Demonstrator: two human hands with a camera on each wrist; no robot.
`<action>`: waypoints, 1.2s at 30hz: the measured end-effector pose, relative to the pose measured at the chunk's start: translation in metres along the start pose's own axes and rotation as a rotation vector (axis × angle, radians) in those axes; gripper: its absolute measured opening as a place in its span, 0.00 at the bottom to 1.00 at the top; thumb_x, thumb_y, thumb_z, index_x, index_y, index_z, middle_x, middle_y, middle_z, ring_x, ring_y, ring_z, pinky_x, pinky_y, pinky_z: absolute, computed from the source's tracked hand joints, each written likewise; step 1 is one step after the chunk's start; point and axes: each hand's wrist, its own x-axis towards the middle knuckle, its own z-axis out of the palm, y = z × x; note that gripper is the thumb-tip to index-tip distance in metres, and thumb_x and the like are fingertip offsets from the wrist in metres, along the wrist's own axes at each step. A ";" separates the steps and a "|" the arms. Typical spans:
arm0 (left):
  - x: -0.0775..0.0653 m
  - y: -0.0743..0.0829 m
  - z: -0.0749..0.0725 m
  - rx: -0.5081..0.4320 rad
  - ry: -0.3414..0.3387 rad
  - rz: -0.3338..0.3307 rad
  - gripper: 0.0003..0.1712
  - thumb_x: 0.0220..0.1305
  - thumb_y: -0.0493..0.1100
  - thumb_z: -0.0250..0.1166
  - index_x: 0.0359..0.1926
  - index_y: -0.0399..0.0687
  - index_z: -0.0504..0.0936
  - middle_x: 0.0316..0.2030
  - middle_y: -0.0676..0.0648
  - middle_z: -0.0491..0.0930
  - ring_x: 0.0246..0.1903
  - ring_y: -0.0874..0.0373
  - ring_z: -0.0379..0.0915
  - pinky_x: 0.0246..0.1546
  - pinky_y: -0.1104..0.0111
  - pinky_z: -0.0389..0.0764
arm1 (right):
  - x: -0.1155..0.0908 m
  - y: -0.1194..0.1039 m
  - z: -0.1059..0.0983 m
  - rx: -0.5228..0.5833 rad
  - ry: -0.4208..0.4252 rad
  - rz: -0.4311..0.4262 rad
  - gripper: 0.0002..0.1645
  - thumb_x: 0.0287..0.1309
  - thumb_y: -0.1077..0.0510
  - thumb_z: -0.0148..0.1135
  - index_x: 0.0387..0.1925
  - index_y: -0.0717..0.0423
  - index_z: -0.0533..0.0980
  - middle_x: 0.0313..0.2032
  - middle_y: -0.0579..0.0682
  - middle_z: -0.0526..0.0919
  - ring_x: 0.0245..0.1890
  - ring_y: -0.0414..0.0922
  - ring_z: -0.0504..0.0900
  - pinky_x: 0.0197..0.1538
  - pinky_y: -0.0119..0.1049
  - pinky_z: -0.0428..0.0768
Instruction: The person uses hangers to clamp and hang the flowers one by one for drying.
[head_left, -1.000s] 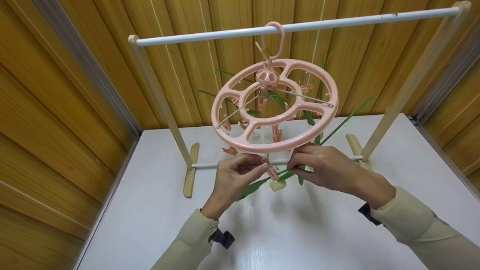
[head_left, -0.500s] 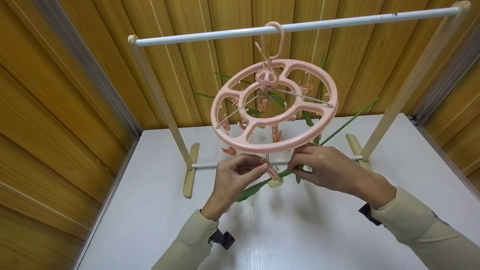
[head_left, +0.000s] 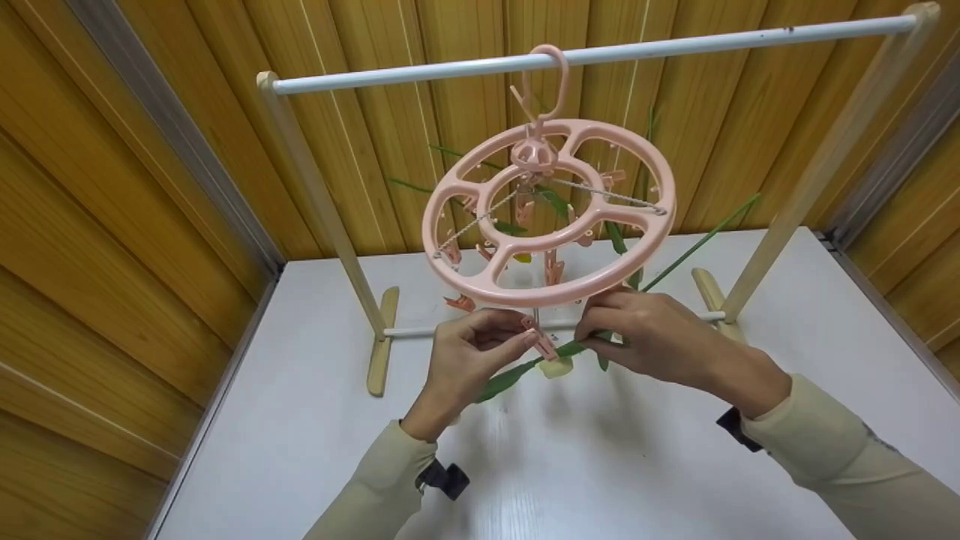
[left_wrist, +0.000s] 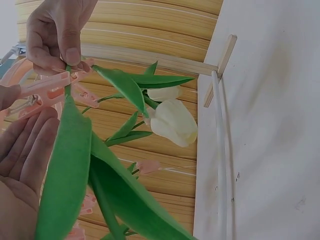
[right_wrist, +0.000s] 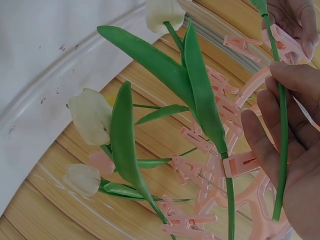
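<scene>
My left hand pinches a pink clothespin below the front of a pink round drying hanger. In the left wrist view, that clothespin's jaws lie across the green stem of an artificial tulip, just above its broad leaf. The right hand holds the same stem between thumb and fingers, close to the clothespin. This tulip's bloom is hidden in the wrist views. Other white tulips hang bloom-down from clothespins around the hanger.
The hanger hooks over a white rod on a wooden-legged stand. A white tabletop lies beneath, with wood-grain panels behind and at the sides. More clothespins dangle from the ring.
Both hands keep their places and grips. The hanging stems and leaves sway slightly; the stem tip sticking out at the right has shifted a little to the right.
</scene>
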 end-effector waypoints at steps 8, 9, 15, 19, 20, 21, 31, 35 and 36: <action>0.000 0.001 -0.001 0.017 -0.007 0.000 0.11 0.67 0.35 0.75 0.48 0.36 0.89 0.42 0.47 0.90 0.41 0.51 0.89 0.45 0.59 0.90 | 0.001 -0.001 0.000 -0.003 -0.005 0.006 0.19 0.46 0.71 0.84 0.39 0.56 0.85 0.41 0.46 0.88 0.38 0.44 0.84 0.42 0.44 0.91; 0.000 0.001 -0.001 0.020 -0.009 0.005 0.11 0.67 0.35 0.75 0.48 0.36 0.89 0.42 0.47 0.90 0.41 0.51 0.89 0.45 0.59 0.90 | 0.001 -0.001 0.000 -0.004 -0.005 0.007 0.19 0.46 0.71 0.84 0.39 0.56 0.85 0.41 0.46 0.88 0.38 0.44 0.84 0.42 0.43 0.91; 0.000 0.001 0.000 0.017 -0.008 0.000 0.10 0.69 0.36 0.74 0.48 0.36 0.89 0.42 0.48 0.90 0.42 0.51 0.89 0.47 0.59 0.90 | 0.001 -0.001 0.001 -0.002 -0.011 0.013 0.19 0.47 0.71 0.84 0.39 0.56 0.85 0.42 0.47 0.88 0.39 0.44 0.84 0.44 0.44 0.91; 0.001 0.000 0.000 0.010 -0.004 0.001 0.10 0.68 0.36 0.74 0.48 0.36 0.89 0.42 0.47 0.90 0.42 0.51 0.89 0.47 0.59 0.90 | 0.002 -0.001 0.001 -0.005 -0.010 0.012 0.19 0.47 0.71 0.84 0.39 0.56 0.85 0.42 0.47 0.88 0.39 0.45 0.84 0.44 0.45 0.91; 0.001 0.000 0.000 0.007 -0.004 0.002 0.10 0.68 0.36 0.74 0.48 0.36 0.89 0.42 0.47 0.90 0.42 0.51 0.89 0.46 0.58 0.90 | 0.002 0.000 0.001 -0.006 -0.010 0.011 0.19 0.47 0.71 0.84 0.39 0.56 0.85 0.42 0.47 0.88 0.39 0.45 0.84 0.44 0.45 0.91; 0.001 0.000 0.000 0.008 -0.002 0.000 0.10 0.68 0.36 0.75 0.48 0.36 0.89 0.41 0.47 0.90 0.41 0.51 0.89 0.46 0.59 0.90 | 0.002 0.000 0.001 -0.005 -0.009 0.010 0.19 0.46 0.71 0.84 0.39 0.56 0.85 0.42 0.47 0.88 0.39 0.45 0.85 0.44 0.45 0.91; 0.001 -0.003 0.001 -0.013 0.014 0.014 0.12 0.67 0.34 0.75 0.49 0.34 0.88 0.43 0.45 0.90 0.43 0.50 0.89 0.48 0.58 0.89 | 0.002 -0.001 0.000 0.001 0.023 -0.009 0.20 0.46 0.71 0.84 0.39 0.56 0.85 0.41 0.47 0.87 0.38 0.44 0.84 0.41 0.44 0.91; 0.002 -0.005 -0.002 0.001 0.013 0.019 0.14 0.68 0.36 0.75 0.52 0.34 0.87 0.46 0.45 0.89 0.44 0.50 0.88 0.50 0.58 0.89 | 0.001 -0.003 -0.006 0.006 0.041 -0.005 0.21 0.46 0.72 0.84 0.41 0.56 0.85 0.42 0.46 0.87 0.39 0.43 0.84 0.41 0.41 0.91; 0.001 -0.005 -0.003 0.008 0.017 0.018 0.14 0.68 0.35 0.74 0.52 0.34 0.87 0.47 0.45 0.89 0.45 0.50 0.88 0.51 0.58 0.89 | 0.000 -0.003 -0.008 0.005 0.047 0.001 0.22 0.46 0.72 0.84 0.42 0.56 0.85 0.42 0.46 0.87 0.39 0.43 0.84 0.43 0.39 0.90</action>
